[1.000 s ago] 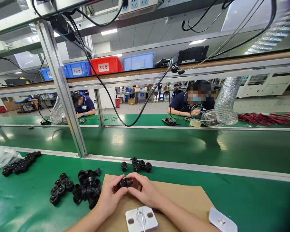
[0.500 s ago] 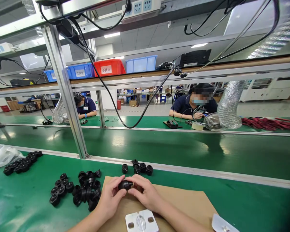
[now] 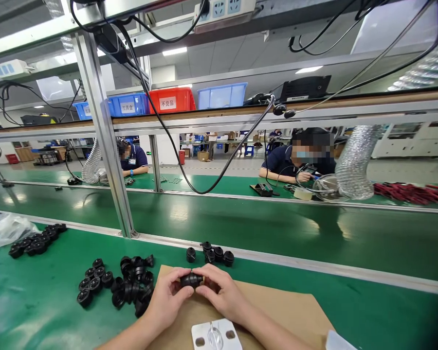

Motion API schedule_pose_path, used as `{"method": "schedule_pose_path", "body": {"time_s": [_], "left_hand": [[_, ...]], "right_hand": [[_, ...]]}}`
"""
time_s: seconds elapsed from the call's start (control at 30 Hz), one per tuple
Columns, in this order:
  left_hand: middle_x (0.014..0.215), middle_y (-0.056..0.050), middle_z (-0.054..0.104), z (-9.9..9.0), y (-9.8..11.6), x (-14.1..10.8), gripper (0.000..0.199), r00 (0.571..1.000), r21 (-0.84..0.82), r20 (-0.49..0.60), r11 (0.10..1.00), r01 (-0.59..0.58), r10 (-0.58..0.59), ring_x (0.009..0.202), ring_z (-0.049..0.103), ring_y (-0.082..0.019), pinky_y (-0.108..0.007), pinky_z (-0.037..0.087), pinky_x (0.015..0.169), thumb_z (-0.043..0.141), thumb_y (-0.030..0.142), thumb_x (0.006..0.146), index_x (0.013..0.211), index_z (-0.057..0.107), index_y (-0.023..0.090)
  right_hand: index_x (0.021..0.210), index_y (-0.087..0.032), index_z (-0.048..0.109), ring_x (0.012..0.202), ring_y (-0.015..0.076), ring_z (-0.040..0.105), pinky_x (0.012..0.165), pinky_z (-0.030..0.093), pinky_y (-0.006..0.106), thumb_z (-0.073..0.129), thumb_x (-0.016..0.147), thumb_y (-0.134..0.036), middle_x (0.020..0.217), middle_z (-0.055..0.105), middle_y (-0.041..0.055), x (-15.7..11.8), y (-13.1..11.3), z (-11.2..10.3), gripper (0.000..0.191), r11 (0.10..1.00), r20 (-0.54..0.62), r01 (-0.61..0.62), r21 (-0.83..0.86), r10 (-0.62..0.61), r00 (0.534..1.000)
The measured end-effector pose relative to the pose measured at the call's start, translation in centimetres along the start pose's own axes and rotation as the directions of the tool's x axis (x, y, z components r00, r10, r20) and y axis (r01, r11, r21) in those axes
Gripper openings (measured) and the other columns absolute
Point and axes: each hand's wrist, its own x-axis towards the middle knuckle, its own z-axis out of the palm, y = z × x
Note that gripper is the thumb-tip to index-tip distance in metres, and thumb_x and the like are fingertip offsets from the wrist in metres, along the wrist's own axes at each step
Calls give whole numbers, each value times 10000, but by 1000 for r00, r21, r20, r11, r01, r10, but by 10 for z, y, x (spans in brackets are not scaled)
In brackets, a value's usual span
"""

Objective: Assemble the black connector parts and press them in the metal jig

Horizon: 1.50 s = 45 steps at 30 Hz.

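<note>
Between my two hands is a black ribbed plastic part [image 3: 191, 279], lying sideways above the brown cardboard [image 3: 277, 307]. The thumb and fingers of my left hand [image 3: 170, 296] close on its left end. With thumb and fingertips, my right hand [image 3: 222, 294] grips its narrower right end. Below my hands lies a white plate [image 3: 216, 335] with slots and a round clear middle. Just left of the cardboard is a heap of black plastic parts [image 3: 133, 284]. Several similar black parts [image 3: 217, 254] stand beyond my hands.
Black round caps [image 3: 94, 283] sit at the left, with more black rings [image 3: 36, 241] beside a clear plastic bag [image 3: 10, 228]. A metal post [image 3: 105, 136] rises from the bench. A black cable [image 3: 190, 184] hangs ahead. Two co-workers sit across the line.
The camera view has shifted slightly, so the scene sits a little further right. Both hands keep hold of the black ribbed part in nearly the same pose.
</note>
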Motion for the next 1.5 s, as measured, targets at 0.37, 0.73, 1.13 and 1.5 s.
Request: {"method": "schedule_pose_path", "body": {"time_s": [0.37,0.73,1.13,1.5], "left_hand": [[1199,-104,827,1,14,-2,356,998,23,48,999,31,-32,1113,761,-326,-422,594,999,770,168,824,1173,818,224],[1110,-67,855,2,16,-4,379,999,213,37,977,20,-28,1057,768,-313,-397,590,973,787,114,755,1106,846,245],[1189,-140,829,-1,8,3,377,997,-134,64,989,61,-53,1120,760,-343,-452,585,1018,859,314,804,1153,808,180],[1133,-133,836,-3,9,6,343,997,-137,59,989,56,-48,1083,768,-332,-441,592,997,876,289,795,1112,809,176]], "right_hand": [[1199,-279,760,767,187,613,673,455,300,724,939,-274,928,720,31,2,-11,-1,263,994,45,-101,-36,102,994],[865,-213,719,662,163,523,626,342,302,580,1031,-429,733,605,2,1,-19,-5,306,933,108,-71,-352,116,987],[1117,-250,727,787,191,610,689,446,295,677,954,-249,915,679,25,4,-20,-3,171,981,48,-8,-196,18,999],[1213,-255,700,901,218,649,764,503,320,671,934,-199,1061,725,55,7,-28,-6,286,989,62,64,-136,-56,997]]}}
